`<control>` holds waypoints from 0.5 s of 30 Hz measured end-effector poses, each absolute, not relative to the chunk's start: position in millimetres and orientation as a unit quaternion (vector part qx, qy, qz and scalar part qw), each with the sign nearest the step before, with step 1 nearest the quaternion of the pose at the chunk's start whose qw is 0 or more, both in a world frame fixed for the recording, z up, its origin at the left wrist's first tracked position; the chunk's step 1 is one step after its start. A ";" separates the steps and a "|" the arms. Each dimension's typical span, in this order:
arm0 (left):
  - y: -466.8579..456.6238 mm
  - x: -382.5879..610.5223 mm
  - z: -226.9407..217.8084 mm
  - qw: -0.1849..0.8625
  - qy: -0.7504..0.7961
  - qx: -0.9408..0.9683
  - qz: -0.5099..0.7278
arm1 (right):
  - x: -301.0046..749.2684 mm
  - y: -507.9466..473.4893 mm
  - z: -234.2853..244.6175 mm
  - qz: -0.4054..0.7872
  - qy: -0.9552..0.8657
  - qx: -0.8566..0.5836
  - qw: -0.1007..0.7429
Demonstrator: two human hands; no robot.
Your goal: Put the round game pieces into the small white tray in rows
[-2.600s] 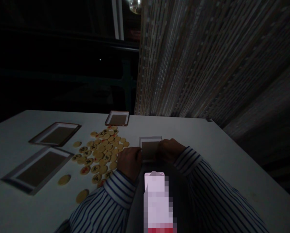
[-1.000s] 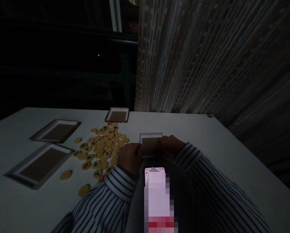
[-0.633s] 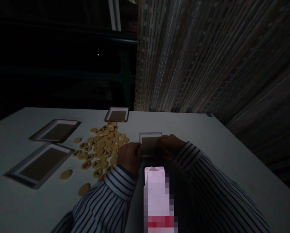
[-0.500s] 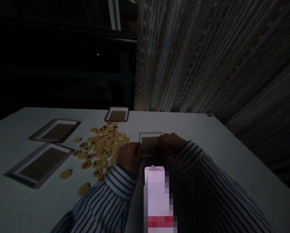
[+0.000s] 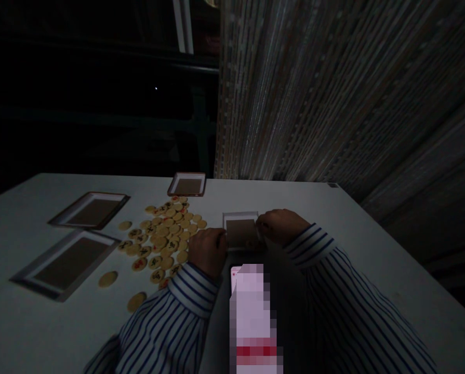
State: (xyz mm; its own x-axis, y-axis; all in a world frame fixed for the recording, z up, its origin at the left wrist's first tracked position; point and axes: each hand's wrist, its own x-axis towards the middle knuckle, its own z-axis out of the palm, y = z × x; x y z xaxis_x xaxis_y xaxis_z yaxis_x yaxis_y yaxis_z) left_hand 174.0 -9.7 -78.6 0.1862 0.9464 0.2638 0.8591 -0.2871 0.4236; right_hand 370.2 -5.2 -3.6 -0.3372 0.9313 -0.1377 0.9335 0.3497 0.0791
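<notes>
My left hand is curled closed at the left wall of a small shallow open box, with its fingertips hidden. At the box's right wall is my right hand, its fingers bent in and pinched on the rim. The box has pale walls and a brown floor, where a faint small round spot shows near the front. Left of my left hand lies a loose pile of round wooden Chinese chess pieces, some marked in black or red, others blank side up.
Two open shallow boxes, a dark-rimmed one and a pale-rimmed one, lie at the left. Another box sits by the far edge of the white table. A lit phone is below my hands. A string curtain hangs behind.
My right hand has moved slightly right, from over the box to its right wall, uncovering more of the box floor. My left hand has stayed in place.
</notes>
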 end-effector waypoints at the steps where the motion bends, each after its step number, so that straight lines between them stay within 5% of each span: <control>1: -9.9 174.0 -78.3 0.091 0.588 0.766 0.243 | 370.7 -6.6 -3.1 -0.011 0.812 0.578 0.081; 15: -11.4 174.2 -75.4 0.076 0.587 0.772 0.232 | 389.2 -48.4 -43.8 -0.063 0.796 0.602 0.006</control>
